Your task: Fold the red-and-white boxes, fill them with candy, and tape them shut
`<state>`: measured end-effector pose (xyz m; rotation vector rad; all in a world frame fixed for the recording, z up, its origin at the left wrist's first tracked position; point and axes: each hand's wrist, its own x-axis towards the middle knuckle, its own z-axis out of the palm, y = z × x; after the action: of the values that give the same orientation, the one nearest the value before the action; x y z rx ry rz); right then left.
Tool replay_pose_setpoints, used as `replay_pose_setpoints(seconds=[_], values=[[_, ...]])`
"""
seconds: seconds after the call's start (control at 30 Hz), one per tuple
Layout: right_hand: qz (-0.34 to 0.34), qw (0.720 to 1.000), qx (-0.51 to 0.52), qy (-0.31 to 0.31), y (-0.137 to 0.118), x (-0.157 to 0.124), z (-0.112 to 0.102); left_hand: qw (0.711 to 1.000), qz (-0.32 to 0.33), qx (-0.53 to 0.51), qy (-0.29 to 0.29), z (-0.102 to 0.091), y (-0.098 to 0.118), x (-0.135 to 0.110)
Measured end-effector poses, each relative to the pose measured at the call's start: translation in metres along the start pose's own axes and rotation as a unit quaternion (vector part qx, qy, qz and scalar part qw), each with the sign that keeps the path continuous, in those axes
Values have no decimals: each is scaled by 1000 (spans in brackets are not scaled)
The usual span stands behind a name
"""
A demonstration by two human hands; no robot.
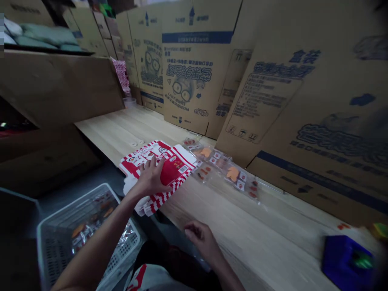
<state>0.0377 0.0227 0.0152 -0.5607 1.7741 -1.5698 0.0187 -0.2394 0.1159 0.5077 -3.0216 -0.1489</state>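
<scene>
Two hands: left hand (150,178), fingers spread, pressing one flat red-white carton (172,165); right hand (201,240), fingers loosely curled, empty, by the surface (121,129) edge; two clear packets (222,163) just beside carton.

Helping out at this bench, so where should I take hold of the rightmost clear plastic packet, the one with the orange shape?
Pinch its near edge between your fingers, coming from your own side of the wooden bench. The clear plastic packet lies flat and looks thin, so an edge is probably the easiest hold, and the standing cardboard carton blocks the far side.
</scene>
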Motion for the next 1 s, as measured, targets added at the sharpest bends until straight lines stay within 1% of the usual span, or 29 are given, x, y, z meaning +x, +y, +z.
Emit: replay_pose_setpoints(seconds=[0.07, 0.13, 0.23, 0.3, 0.37, 0.43, 0.5, 0.6, 0.7, 0.77, 0.8, 0.83, 0.87, 0.9, 0.93, 0.97, 1.0], values=[[-35, 998, 46, 39, -11, -1, -12, 1000, 17, -12, 23, -11, 23, -16], [-55, 984, 146, 85, -23, -2, -23, 998, 51, -25, 30, -17, 48, -34], [-68, 936, 319, 131, -36, -6, -40, 993, 111, -43, 25, -12, 80, -61], [-70, 903, 401, 135, -37, -11, -50, 989, 135, -52, 11, -2, 96, -78], [-68, 882, 447, 135, -35, -17, -57, 987, 149, -57, -7, 13, 108, -91], [-65, 873, 461, 144, -30, -25, -60, 986, 151, -62, -23, 30, 116, -100], [-67, 871, 462, 155, -25, -34, -59, 986, 146, -71, -28, 46, 123, -107], [-73, 868, 462, 166, -18, -44, -52, 987, 129, -98, -23, 63, 133, -114], [-68, 871, 454, 174, -9, -50, -48, 986, 114, -120, -4, 71, 141, -119], [-60, 884, 429, 173, -2, -54, -49, 987, 117, -111, 10, 74, 142, -121], [-61, 893, 403, 188, 0, -56, -51, 988, 118, -98, 16, 76, 142, -122], [-71, 901, 364, 227, 2, -59, -54, 990, 117, -81, 25, 78, 141, -123], [-91, 902, 306, 289, 3, -62, -59, 991, 114, -62, 35, 80, 140, -124], [-121, 894, 232, 365, 2, -65, -64, 992, 112, -42, 45, 81, 140, -125], [-154, 874, 146, 436, 1, -67, -69, 992, 111, -24, 53, 83, 139, -126], [-184, 855, 60, 480, -1, -69, -74, 992, 112, -7, 58, 84, 139, -128], [-204, 848, -16, 489, -3, -70, -78, 991, 117, 7, 61, 86, 140, -129]])
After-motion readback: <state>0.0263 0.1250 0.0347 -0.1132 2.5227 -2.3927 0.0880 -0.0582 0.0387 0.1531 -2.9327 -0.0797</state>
